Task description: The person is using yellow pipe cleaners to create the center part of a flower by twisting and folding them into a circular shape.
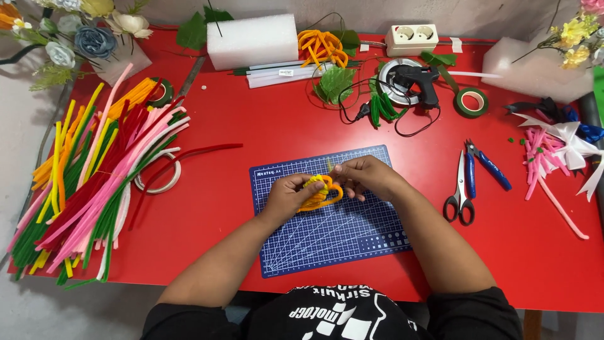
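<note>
Left hand [290, 194]: your grip was closed on the orange looped pipe-cleaner piece [321, 194], palm down.
Right hand [368, 176]: your fingertips pinched its upper edge.
Piece: it sat above the blue cutting mat [327, 233] on the red surface [251, 126].

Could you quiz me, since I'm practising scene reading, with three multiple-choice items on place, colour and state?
1. Where do the scissors lie?
A. right of the cutting mat
B. on the mat
C. on the foam block

2. What colour is the table?
A. blue
B. red
C. white

3. What do both hands hold?
A. glue gun
B. tape roll
C. orange pipe-cleaner loops

Answers: 1 A, they rest on bare table beside the mat. 2 B, red surface throughout. 3 C, left hand and right hand pinch them over the mat.
</note>
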